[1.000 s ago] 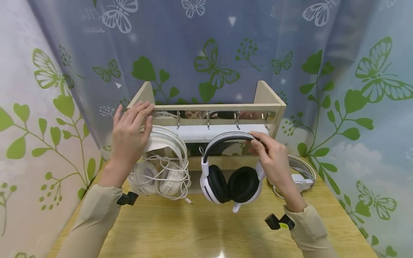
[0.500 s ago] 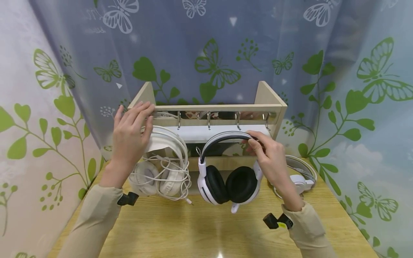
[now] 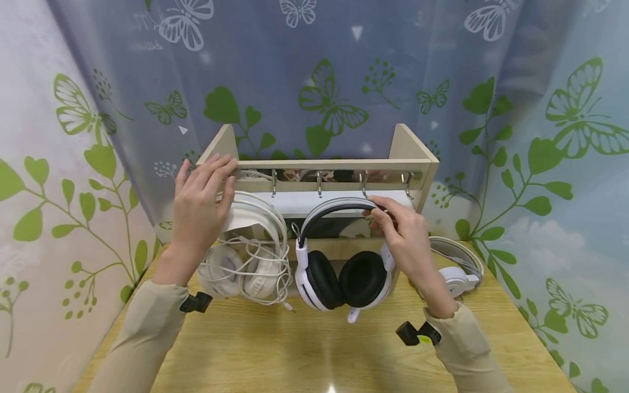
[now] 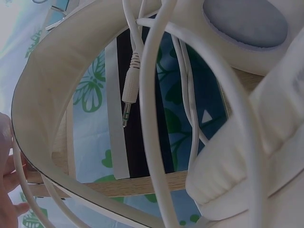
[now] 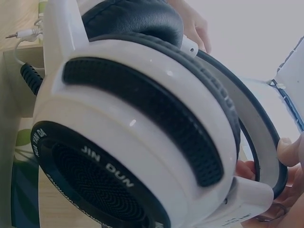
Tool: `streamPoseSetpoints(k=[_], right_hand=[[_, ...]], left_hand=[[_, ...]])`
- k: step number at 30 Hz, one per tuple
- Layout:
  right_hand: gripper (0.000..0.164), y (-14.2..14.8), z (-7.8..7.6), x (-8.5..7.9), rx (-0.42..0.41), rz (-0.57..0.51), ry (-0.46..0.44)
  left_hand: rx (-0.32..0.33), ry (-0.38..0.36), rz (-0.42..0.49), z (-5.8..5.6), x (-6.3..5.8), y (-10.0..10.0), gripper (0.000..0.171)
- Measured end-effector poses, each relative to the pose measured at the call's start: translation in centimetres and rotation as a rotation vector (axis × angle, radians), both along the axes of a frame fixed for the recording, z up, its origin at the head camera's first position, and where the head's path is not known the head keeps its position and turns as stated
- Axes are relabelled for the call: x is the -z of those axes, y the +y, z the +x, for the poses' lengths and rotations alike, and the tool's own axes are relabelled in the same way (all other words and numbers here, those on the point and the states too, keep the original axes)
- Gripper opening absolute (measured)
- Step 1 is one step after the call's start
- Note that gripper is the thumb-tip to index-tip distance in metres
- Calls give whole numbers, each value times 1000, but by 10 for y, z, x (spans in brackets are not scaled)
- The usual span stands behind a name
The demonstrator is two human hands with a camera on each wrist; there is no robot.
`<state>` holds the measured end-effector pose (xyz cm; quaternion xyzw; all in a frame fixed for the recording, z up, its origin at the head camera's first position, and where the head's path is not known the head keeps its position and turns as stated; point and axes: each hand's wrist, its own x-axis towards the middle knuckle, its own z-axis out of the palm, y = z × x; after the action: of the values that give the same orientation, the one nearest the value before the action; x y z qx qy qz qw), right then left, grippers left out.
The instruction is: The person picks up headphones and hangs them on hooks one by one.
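My right hand pinches the headband of a white headset with black ear pads, thumb and fingers at the band's right side. The headset hangs upright in front of the rack, below its hooks. In the right wrist view its ear cup carries the lettering JIN DUN. My left hand rests with extended fingers on the left end of the wooden rack. Right beneath it hang white headphones wrapped in their cable. A plug dangles inside their headband in the left wrist view.
Another white pair of headphones lies on the wooden table to the right, partly behind my right forearm. The rack stands at the table's back, before a butterfly-patterned curtain. Similar curtains border both sides.
My right hand has moved a little to the left, carrying the headset with it toward the hanging white headphones. The left hand stays at the rack's left end.
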<state>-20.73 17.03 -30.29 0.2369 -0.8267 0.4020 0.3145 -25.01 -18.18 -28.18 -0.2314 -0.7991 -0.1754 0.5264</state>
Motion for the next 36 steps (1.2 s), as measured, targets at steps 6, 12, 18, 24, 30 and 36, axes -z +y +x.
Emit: streamPoseSetpoints(k=[6, 12, 18, 24, 30, 36], right_hand=[[26, -5, -3, -1, -1, 12, 1], [27, -8, -5, -4, -9, 16, -37], [28, -12, -6, -8, -7, 20, -60], [27, -15, -8, -8, 7, 22, -50], [28, -16, -7, -7, 33, 13, -69], [29, -18, -5, -9, 53, 10, -96]], left_hand=[[5, -1, 13, 1, -1, 1, 31], [19, -3, 35, 0, -1, 2, 30], [1, -15, 2, 1, -1, 0, 31], [6, -19, 3, 0, 0, 0, 31], [-4, -20, -4, 0, -1, 1, 31], [11, -13, 27, 0, 0, 1, 30]])
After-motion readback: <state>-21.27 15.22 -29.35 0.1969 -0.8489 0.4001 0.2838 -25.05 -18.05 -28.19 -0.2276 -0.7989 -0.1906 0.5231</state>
